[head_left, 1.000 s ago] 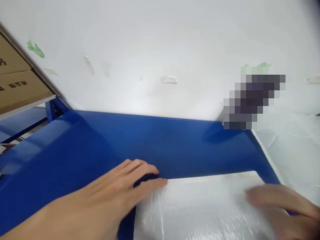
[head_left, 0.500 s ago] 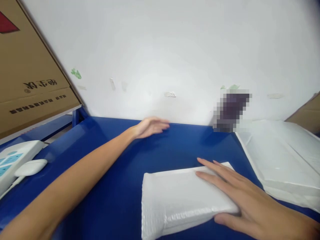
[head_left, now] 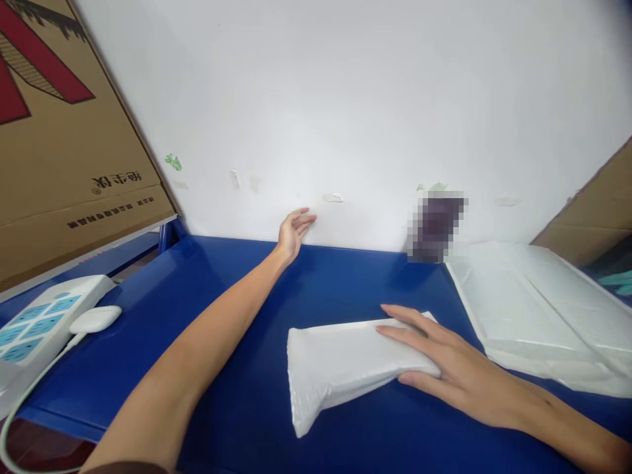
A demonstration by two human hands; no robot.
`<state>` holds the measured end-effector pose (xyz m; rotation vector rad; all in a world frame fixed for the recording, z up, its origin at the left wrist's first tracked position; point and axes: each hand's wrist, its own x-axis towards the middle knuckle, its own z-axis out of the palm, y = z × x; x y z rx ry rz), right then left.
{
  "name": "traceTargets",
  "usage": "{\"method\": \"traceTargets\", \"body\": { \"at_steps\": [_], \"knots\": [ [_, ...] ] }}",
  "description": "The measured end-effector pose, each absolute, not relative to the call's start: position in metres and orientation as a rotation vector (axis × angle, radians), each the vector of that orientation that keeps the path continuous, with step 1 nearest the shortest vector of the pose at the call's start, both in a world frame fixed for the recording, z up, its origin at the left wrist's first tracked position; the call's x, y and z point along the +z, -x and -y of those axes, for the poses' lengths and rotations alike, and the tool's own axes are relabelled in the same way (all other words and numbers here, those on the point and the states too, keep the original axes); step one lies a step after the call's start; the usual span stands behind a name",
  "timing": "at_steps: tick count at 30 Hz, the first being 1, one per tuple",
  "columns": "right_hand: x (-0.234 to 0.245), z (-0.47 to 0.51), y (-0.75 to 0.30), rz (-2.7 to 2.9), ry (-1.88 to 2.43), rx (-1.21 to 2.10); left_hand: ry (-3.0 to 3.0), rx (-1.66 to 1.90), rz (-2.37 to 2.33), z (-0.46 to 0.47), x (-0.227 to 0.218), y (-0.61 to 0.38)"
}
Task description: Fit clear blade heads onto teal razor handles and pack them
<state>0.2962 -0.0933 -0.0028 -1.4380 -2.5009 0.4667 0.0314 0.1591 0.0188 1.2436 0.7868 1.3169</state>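
Observation:
A white padded mailer (head_left: 340,359) lies on the blue table (head_left: 237,382), its crimped end to the left. My right hand (head_left: 429,349) lies over its right end, fingers spread across the top and thumb against the near side. That end is partly hidden under my palm. My left hand (head_left: 293,234) reaches to the table's far edge in front of the white wall (head_left: 316,99). Its fingers are parted and loosely curled, with nothing in them. Whether they touch the wall I cannot tell.
Flat white padded envelopes (head_left: 533,303) lie at the right. A blurred-out dark object (head_left: 434,227) stands against the wall. At the left are a power strip (head_left: 54,319) with a white plug (head_left: 96,319) and cable, and a large cardboard box (head_left: 74,151).
My left hand has risen from above the table's back edge to in front of the wall, fingers turned upward. The view has shifted slightly. My right hand stays on the mailer.

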Motion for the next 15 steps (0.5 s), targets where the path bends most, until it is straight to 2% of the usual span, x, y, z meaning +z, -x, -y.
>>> {"method": "traceTargets", "body": {
  "at_steps": [7, 10, 15],
  "knots": [
    [0.021, 0.079, -0.288, 2.337, 1.449, 0.398, -1.863, 1.142, -1.164, -0.119, 0.004, 0.017],
    [0.05, 0.06, -0.281, 2.385, 1.496, 0.373, -1.958, 1.057, -1.25, -0.095, 0.001, 0.042],
    [0.106, 0.023, -0.264, 2.623, 1.547, 0.323, -2.464, 0.769, -1.335, -0.08, 0.003, 0.063]
  ]
}}
